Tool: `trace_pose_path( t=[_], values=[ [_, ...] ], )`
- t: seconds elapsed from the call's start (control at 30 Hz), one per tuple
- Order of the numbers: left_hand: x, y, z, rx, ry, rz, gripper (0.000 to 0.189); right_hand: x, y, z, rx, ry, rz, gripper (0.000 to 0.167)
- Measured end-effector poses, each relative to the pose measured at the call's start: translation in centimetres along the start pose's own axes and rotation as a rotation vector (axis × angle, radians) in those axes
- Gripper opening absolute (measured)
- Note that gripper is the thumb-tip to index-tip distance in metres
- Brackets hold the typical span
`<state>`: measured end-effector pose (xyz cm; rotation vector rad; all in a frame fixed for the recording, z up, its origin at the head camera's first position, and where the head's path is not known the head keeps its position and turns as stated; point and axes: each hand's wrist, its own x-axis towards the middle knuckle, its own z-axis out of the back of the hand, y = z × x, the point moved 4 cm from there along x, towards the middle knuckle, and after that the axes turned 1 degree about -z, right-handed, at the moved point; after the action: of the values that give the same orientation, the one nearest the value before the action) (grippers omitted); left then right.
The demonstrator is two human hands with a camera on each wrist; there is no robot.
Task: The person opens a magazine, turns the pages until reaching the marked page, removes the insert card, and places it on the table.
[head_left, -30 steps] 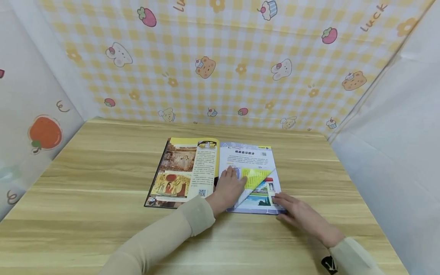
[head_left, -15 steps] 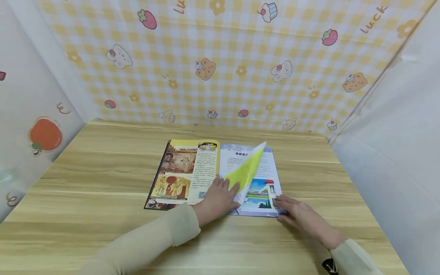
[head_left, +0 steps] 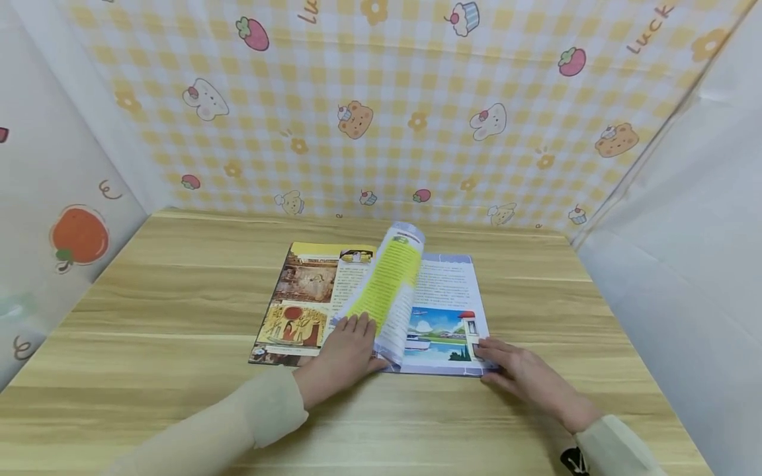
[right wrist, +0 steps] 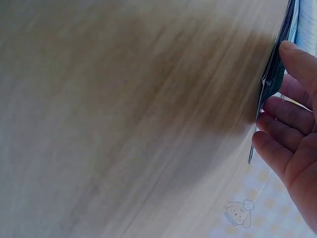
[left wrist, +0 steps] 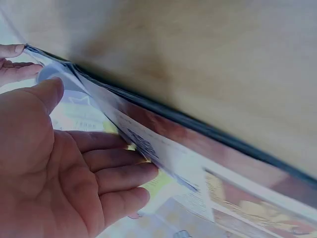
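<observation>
An open magazine (head_left: pixel 443 284) lies on the table, showing an illustrated right page and a left page with photos. One curled page (head_left: pixel 387 281) with a yellow text block stands raised near the middle fold. My left hand (head_left: pixel 345 357) lies at the lower part of this page, its fingers extended against the paper. In the left wrist view the left hand's palm (left wrist: pixel 64 173) is in sight, the fingers only slightly bent. My right hand (head_left: pixel 526 377) rests at the magazine's lower right corner. The right wrist view has its thumb (right wrist: pixel 294 57) at the bottom edge and the other fingers at the side edge.
The wooden table (head_left: pixel 178 311) surrounds the magazine. Behind it hangs a yellow checked cloth (head_left: pixel 381 165) with cartoon prints, and pale sheets flank both sides. A black patch (head_left: pixel 574 461) shows beside the right sleeve (head_left: pixel 616 449).
The page has swung up from a folded-over corner on the right toward the middle fold. My left hand has moved left and slightly down with it. The right hand has stayed at the corner.
</observation>
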<state>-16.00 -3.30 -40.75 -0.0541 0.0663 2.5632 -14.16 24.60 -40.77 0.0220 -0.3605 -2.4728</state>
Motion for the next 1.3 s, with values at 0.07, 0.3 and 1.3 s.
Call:
trace_pose_path(
  t=[0.07, 0.3, 1.3],
  values=[
    [-0.7, 0.5, 0.0, -0.02, -0.01, 0.017, 0.072, 0.0, 0.0, 0.0, 0.008, 0.005, -0.001, 0.038],
    [-3.0, 2.5, 0.0, -0.083, -0.004, 0.074, 0.064, 0.1, -0.1, 0.3, -0.009, 0.008, -0.001, 0.034],
    [-5.5, 4.6, 0.9, -0.162, 0.067, 0.006, 0.056, 0.3, -0.2, 0.9, -0.002, -0.032, 0.028, 0.021]
  ],
)
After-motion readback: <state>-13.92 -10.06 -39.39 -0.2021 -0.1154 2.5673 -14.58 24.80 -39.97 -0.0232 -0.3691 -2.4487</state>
